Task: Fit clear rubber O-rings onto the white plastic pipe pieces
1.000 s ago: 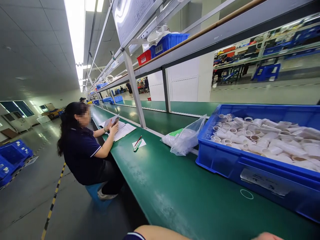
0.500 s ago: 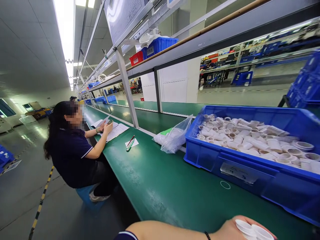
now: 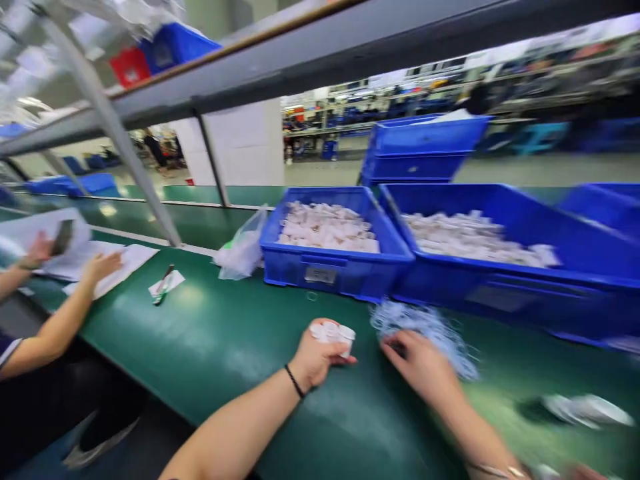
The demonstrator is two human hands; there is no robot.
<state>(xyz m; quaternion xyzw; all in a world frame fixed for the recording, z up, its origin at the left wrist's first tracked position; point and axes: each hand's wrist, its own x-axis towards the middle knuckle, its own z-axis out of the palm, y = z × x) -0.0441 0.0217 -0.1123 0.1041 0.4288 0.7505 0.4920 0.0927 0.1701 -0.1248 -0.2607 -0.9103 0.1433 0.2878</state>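
My left hand (image 3: 317, 360) is closed around a small bundle of white plastic tube pieces (image 3: 333, 333), held above the green bench. To its right, my right hand (image 3: 420, 367) is at the near left edge of a pile of thin pale-blue rings (image 3: 425, 327). Its thumb and fingers are curled together there. Motion blur hides what is between them. Behind my hands stands a blue bin (image 3: 337, 270) filled with similar white tube pieces. A second blue bin (image 3: 500, 287) to the right also holds white pieces. One loose ring (image 3: 311, 295) lies before the first bin.
At the left, a co-worker's hand (image 3: 45, 247) holds a phone over papers (image 3: 125, 260). A pen and cutter (image 3: 163, 287) lie on a paper slip. Next to the bin sits a clear plastic bag (image 3: 243, 250). Blurred white pieces (image 3: 590, 408) lie at right. A shelf rail (image 3: 300, 63) crosses above.
The view has swung right and down. My right hand, the ring pile and the second bin now show. My left hand still holds the white tube pieces, now fully in view.
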